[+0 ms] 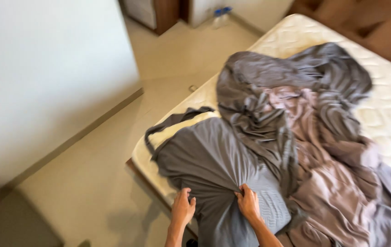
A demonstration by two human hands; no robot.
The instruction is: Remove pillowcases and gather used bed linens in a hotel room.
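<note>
Covering the right side of the frame: a bare quilted cream mattress (pixel 387 114), its near corner at lower centre.
Floor: pale tiled floor (pixel 113 169) fills the left and top centre, beside a white wall (pixel 44 77) at upper left.
Sheet: a grey fitted sheet (pixel 213 160) lies bunched over the mattress, its pulled-taut part at lower centre, with a dusty-pink cloth (pixel 323 183) crumpled on its right.
Right hand: the right hand (pixel 249 202), bottom centre, has its fingers closed on a fold of the grey sheet.
Left hand: the left hand (pixel 182 208), just left of it, clutches the sheet's edge.
Bottle: a blurred plastic bottle (pixel 221 16) stands at top centre.
</note>
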